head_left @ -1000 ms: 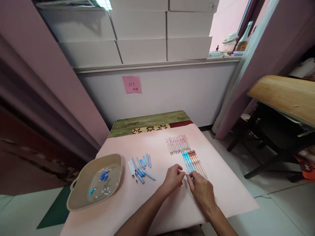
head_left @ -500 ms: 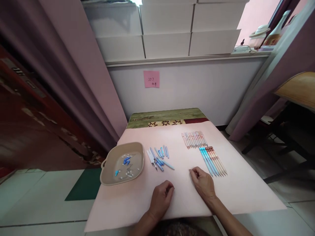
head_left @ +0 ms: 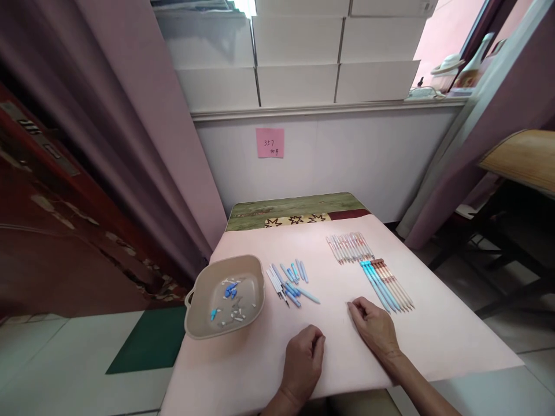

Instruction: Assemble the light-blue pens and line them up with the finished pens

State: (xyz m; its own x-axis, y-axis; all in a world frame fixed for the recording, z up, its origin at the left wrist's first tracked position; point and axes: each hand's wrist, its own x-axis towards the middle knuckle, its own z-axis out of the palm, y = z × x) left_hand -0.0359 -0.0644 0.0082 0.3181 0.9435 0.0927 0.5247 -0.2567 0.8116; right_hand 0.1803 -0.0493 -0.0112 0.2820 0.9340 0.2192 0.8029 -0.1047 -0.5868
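Observation:
My left hand (head_left: 302,363) rests at the near side of the pink-covered table (head_left: 338,370), its fingers curled with nothing seen in them. My right hand (head_left: 373,328) lies to its right, also curled, thumb and forefinger close together; no object shows there. Just beyond the right hand is a row of pens, light blue pens (head_left: 380,287) beside cream and brown pens (head_left: 392,284). Behind that row lie several clear-barrelled pens (head_left: 350,248) side by side. Ahead of my left hand are loose blue pen parts (head_left: 292,289) and slim white refills (head_left: 276,283).
A beige basin (head_left: 202,315) on the left of the table holds small blue pieces (head_left: 231,290) and white pieces (head_left: 238,315). A pink note (head_left: 270,143) is stuck on the wall behind. A wooden-topped piece of furniture (head_left: 520,156) stands off to the right.
My viewpoint has shifted slightly, so the table and its contents appear further right. Both hands keep nearly the same curled pose, and the pens and basin stay in place on the table.

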